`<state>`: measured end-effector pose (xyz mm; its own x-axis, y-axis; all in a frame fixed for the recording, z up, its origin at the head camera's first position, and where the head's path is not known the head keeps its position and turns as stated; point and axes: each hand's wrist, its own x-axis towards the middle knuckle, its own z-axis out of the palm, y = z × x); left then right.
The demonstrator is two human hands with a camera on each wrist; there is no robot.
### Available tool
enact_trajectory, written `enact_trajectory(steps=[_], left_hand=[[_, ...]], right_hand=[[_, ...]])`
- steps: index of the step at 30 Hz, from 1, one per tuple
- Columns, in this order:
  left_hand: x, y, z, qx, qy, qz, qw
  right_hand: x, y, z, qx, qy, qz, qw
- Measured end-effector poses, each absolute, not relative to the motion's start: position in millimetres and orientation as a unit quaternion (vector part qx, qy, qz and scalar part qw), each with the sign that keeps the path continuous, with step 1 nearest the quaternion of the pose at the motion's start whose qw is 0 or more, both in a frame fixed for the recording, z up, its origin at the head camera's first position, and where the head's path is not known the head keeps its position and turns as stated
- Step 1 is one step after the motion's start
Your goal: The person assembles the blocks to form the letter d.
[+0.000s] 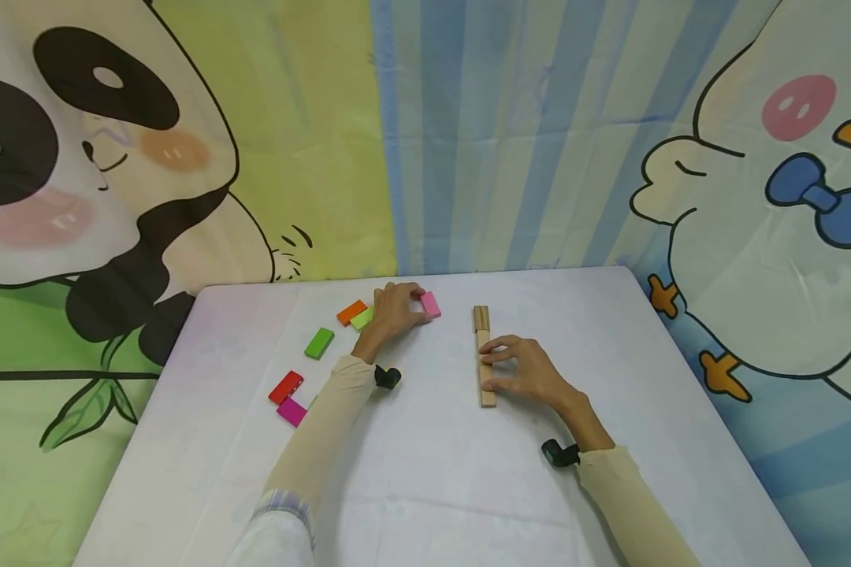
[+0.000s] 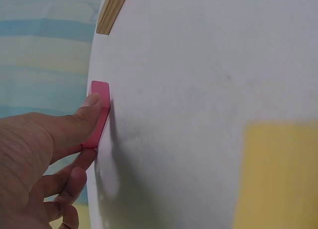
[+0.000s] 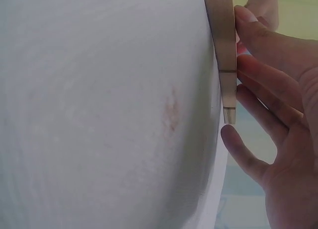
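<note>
My left hand point(image 1: 397, 309) is at the back of the table and pinches a pink block point(image 1: 430, 305) between thumb and fingers. In the left wrist view, the thumb lies along one face of that block, which is tilted. To the right, a straight row of plain wooden blocks point(image 1: 485, 370) runs away from me, with a grooved piece point(image 1: 481, 318) at its far end. My right hand point(image 1: 532, 374) touches this row with spread fingertips. Seen in the right wrist view, the thumb and fingers lie along one side of the wooden blocks point(image 3: 226, 45).
Left of my left arm lie a red block point(image 1: 286, 387), a magenta block point(image 1: 291, 411) and a green block point(image 1: 320, 343). An orange block point(image 1: 351, 313) touches a lime block point(image 1: 362, 318), partly hidden by my left hand. The white table point(image 1: 425, 472) meets printed curtains behind.
</note>
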<state>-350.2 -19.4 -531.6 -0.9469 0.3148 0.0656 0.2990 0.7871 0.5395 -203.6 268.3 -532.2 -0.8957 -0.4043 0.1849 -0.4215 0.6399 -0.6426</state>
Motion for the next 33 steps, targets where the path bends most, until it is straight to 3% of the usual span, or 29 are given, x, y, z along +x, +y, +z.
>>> enact_trajectory(steps=[21,33], left_hand=[[-364,16,-528,0.165,0.926,0.336,0.046],[-377,34,-532,0.178,0.923,0.339,0.036]], right_hand=[[-203,267,-532,0.215,-0.912,0.35,0.005],[-205,268,-532,0.219,-0.914,0.341,0.007]])
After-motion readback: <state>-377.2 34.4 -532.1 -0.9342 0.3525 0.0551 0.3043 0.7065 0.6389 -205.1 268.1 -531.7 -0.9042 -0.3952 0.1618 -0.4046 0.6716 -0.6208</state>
